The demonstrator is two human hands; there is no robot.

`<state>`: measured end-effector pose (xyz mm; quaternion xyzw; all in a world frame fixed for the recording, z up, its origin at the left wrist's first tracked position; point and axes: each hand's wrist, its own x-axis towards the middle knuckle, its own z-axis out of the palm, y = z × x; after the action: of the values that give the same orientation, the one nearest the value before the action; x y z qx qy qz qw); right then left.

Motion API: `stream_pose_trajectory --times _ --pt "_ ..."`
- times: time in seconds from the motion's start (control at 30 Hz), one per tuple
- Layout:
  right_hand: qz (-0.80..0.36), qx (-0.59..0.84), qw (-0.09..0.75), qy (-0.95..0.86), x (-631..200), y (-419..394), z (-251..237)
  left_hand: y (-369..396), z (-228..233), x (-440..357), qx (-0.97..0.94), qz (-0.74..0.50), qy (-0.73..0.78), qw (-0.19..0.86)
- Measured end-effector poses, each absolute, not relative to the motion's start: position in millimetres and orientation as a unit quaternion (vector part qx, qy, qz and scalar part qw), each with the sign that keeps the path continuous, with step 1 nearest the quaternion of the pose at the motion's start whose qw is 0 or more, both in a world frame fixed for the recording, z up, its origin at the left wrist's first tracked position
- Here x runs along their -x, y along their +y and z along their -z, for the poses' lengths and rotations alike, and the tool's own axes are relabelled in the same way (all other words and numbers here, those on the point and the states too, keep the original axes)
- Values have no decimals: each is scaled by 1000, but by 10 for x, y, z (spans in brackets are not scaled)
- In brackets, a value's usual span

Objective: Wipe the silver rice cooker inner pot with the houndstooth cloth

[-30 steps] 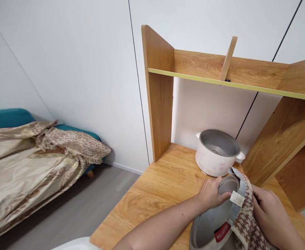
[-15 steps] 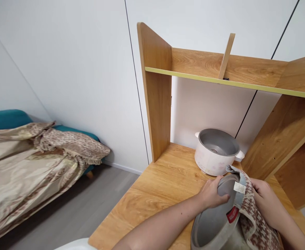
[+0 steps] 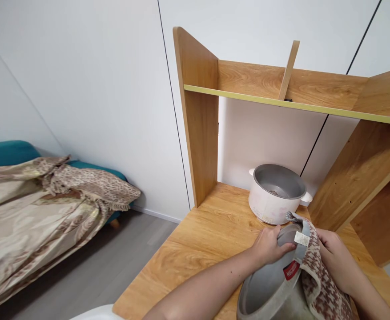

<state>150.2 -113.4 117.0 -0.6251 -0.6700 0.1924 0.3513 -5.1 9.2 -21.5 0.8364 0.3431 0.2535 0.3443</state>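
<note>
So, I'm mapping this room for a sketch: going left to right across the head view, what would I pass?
Teal sofa under a beige patterned blanket → upright wooden side panel → white cooker base → slanted wooden panel.

A pale round cooker body with side handles [image 3: 275, 200] stands on the light wooden desk top [image 3: 201, 242], toward its back, below the wooden shelf with a yellow front edge [image 3: 281, 104]. Just in front of it a grey metal inner pot [image 3: 268, 289] tilts at the desk's near edge, between the left hand [image 3: 270, 244] on its rim and the right hand [image 3: 336, 260] to its right. A brown-and-white houndstooth cloth [image 3: 318, 275] hangs over the pot's right side, under the right hand. Far left, a patterned beige blanket [image 3: 41, 209] lies on a teal sofa [image 3: 4, 152], beyond the grey floor [image 3: 91, 278]
</note>
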Motion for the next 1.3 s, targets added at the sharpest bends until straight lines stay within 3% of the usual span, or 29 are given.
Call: stream_pose_trajectory --times 0.43,0.9,1.3 --pt "-144 633 339 -681 -1475 -1222 -1193 45 257 50 -825 -260 344 365" --pt "183 582 269 -745 -1353 -1482 -1066 33 229 45 -819 -216 407 341" --pt "308 558 272 -721 -1014 -1721 -872 -3 114 60 -815 -194 427 340"
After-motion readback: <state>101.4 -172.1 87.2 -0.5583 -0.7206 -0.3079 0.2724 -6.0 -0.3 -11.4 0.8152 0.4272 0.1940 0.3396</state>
